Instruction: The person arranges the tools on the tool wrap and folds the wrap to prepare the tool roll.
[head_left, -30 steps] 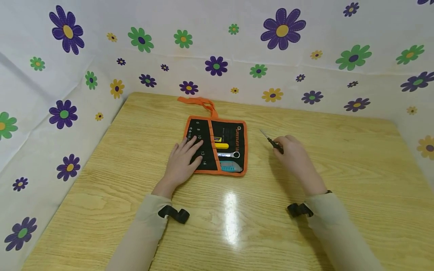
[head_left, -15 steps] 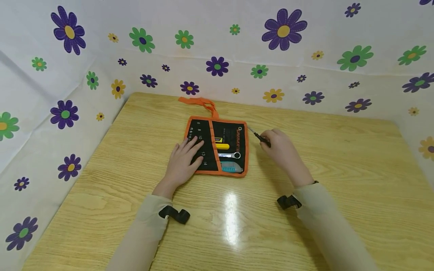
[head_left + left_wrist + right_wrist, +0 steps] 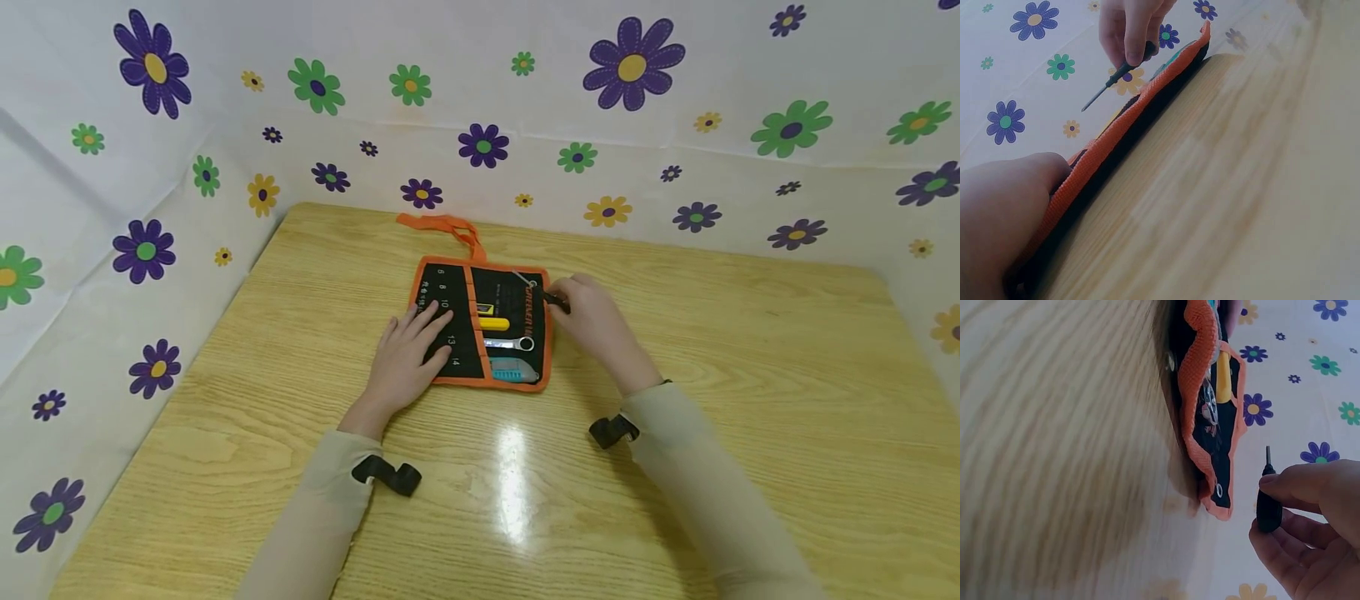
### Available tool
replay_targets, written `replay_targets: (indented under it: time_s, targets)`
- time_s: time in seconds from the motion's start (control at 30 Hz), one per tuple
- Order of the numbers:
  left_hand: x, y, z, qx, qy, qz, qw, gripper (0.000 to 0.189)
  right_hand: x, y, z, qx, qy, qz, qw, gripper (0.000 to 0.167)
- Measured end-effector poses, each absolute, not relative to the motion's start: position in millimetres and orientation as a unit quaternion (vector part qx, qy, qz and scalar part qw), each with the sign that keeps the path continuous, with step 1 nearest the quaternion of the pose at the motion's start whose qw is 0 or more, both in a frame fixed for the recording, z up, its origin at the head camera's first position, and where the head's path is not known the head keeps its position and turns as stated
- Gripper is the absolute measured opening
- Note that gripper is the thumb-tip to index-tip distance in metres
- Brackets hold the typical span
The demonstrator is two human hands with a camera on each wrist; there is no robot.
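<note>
A black tool pouch [image 3: 510, 287] with orange edging lies unrolled on the table. My left hand [image 3: 408, 358] rests on its numbered pocket side, fingers spread over the cloth. In my right hand [image 3: 596, 329], thumb and fingers pinch the black handle of a small screwdriver [image 3: 1269, 503]. Its metal shaft points left over the pouch's upper right corner, and the left wrist view shows it raised above the cloth. From the pockets stick out a yellow handle [image 3: 493, 324], a ring spanner [image 3: 525, 343] and a teal utility knife [image 3: 513, 370].
An orange tie strap [image 3: 442, 223] trails from the pouch's far edge. The wooden table [image 3: 750, 358] reaches back to a white flower-print cloth [image 3: 540, 108], which also hangs along the left. Black camera straps [image 3: 386, 473] sit at both wrists.
My right hand has moved left with the screwdriver, from beside the pouch to its right edge, so the shaft is now over the cloth. The left hand has stayed in place.
</note>
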State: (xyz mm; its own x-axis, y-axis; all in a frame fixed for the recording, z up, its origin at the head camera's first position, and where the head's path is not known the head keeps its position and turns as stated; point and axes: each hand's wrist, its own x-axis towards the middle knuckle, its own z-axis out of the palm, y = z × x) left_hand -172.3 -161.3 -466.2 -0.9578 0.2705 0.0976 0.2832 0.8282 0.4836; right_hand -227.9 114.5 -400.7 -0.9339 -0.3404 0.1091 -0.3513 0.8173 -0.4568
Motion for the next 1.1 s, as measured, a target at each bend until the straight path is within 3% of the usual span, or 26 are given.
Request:
replay_targets:
  time_s: [0.63,1.1]
  targets:
    - [-173,-163,-469,-0.146,-0.957,-0.250,0.017,0.053,-252,85,-407,0.263,-0.943,0.205,-0.023,0.020]
    - [-173,-163,-468,-0.147,-0.957,-0.249,0.015,0.053,-263,79,-412,0.265,-0.954,0.138,-0.021,0.022]
